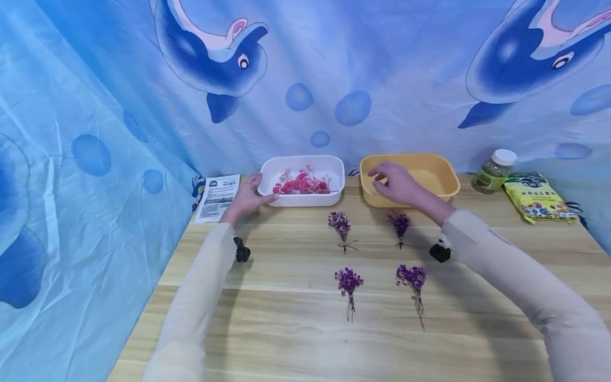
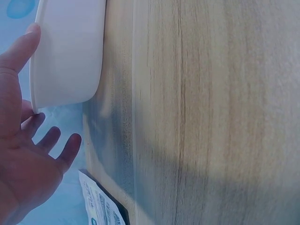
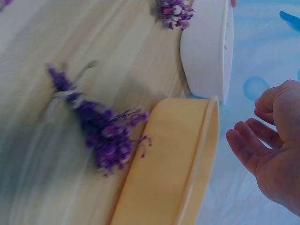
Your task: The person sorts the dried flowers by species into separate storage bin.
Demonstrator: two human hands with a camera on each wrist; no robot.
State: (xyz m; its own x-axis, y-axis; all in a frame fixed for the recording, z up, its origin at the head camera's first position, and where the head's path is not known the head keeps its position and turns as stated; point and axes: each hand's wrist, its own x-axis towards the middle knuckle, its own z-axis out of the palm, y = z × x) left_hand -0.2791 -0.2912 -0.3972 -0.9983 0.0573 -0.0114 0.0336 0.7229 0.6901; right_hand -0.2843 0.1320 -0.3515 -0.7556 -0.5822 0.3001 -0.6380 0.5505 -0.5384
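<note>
A white plastic tub (image 1: 310,199) holds pink-red dried flowers (image 1: 305,182) at the back of the table. My left hand (image 1: 245,200) grips its left end, the thumb at the front rim and a finger at the corner, the other fingers spread loosely in the left wrist view. Over the left part of a yellow tub (image 1: 448,178) hovers my right hand (image 1: 395,183), empty, with loosely bent fingers. Nearest that tub lies a purple dried-flower bunch (image 1: 399,223). Three similar bunches are a paler one (image 1: 340,225), a front-left one (image 1: 349,281) and a front-right one (image 1: 413,278).
A white printed packet (image 1: 218,197) lies left of the white tub. At the back right stand a lidded jar (image 1: 494,171) and a yellow-green bag (image 1: 537,197). A blue dolphin-print curtain (image 1: 305,69) encloses the back and left of the wooden table (image 1: 286,339).
</note>
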